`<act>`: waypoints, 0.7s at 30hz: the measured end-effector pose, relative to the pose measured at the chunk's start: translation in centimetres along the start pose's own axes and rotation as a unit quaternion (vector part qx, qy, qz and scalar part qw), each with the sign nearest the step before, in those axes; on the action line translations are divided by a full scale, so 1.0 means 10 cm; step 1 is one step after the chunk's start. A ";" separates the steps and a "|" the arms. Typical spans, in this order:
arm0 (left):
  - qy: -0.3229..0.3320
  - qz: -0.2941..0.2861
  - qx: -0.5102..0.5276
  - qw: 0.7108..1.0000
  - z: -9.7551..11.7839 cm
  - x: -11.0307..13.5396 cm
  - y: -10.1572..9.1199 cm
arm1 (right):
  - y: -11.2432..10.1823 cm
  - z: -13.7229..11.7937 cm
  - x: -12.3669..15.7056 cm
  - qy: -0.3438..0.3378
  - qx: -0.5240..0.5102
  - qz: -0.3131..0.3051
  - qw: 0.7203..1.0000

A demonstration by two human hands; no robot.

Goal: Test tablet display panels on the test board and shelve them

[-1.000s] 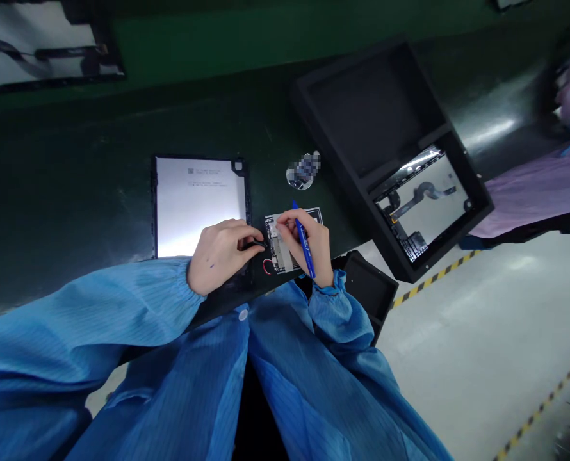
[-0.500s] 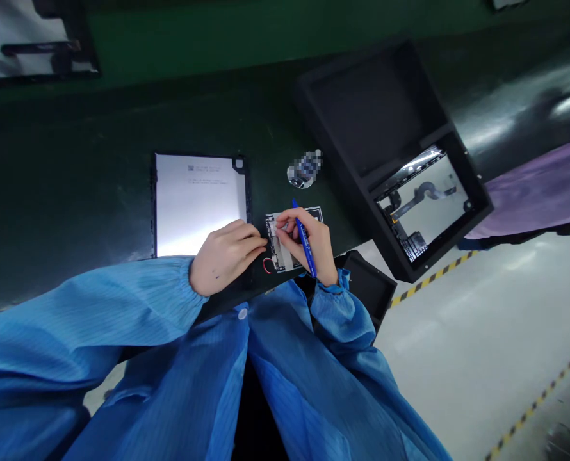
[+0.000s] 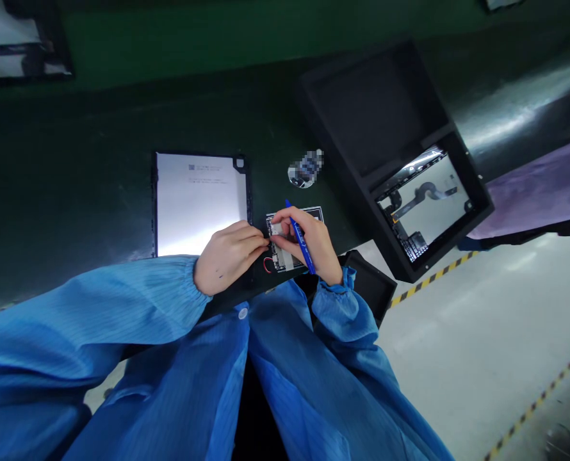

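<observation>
A small circuit board (image 3: pixel 284 261) with a pale strip and a thin red wire (image 3: pixel 268 265) at its lower left corner lies on the dark green bench in front of me. My left hand (image 3: pixel 234 253) is closed at the board's left edge, thumb and fingers pinched; whatever is between them is too small to make out. Over the board, my right hand (image 3: pixel 314 243) holds a blue pen (image 3: pixel 302 246) slantwise, its fingertips meeting the board near the left fingertips. Left of the board lies a flat display panel (image 3: pixel 201 198) with a white back and black frame.
A black two-part tray (image 3: pixel 333 144) stands at the right, with a panel and flex cable (image 3: pixel 424 198) in its lower compartment. A round shiny piece (image 3: pixel 301 174), partly pixelated, lies behind the board. Another black tray (image 3: pixel 371 288) sits below. A purple sleeve (image 3: pixel 544 186) shows at far right.
My right fingertips and the pen have shifted slightly left, toward the left fingertips. My left hand has moved a little to the right. The board stays in place.
</observation>
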State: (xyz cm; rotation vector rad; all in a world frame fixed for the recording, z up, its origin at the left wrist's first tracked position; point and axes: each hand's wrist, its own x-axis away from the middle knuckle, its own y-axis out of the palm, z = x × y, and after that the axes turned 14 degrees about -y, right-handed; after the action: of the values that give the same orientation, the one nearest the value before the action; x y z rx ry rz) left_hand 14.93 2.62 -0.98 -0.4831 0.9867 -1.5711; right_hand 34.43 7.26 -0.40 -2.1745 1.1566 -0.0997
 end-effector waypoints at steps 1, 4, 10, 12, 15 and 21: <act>-0.006 -0.001 0.002 1.000 0.00 0.00 0.00 | 0.00 -0.02 -0.01 -0.003 0.014 -0.004 1.000; -0.027 0.005 0.004 1.000 0.01 0.01 0.00 | 0.01 -0.05 0.00 -0.002 0.038 -0.002 0.999; -0.033 0.020 -0.010 0.999 0.00 0.02 0.04 | 0.03 -0.03 -0.02 -0.004 0.050 -0.011 0.999; -0.044 0.005 -0.017 0.999 0.02 0.00 0.06 | 0.04 -0.02 -0.04 -0.009 0.068 -0.011 0.998; -0.067 -0.035 -0.023 0.997 0.06 -0.02 -0.08 | 0.03 -0.03 -0.05 -0.007 0.030 0.013 0.999; -0.329 -0.020 0.160 0.930 -0.13 0.37 -0.99 | -0.10 -0.20 0.00 -0.015 0.018 0.041 0.999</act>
State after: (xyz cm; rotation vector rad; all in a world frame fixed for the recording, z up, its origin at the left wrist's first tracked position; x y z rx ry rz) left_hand 7.12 -0.58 5.47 -0.7343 0.2033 -1.4189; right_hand 34.47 6.61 1.73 -2.0872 1.2170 -0.0519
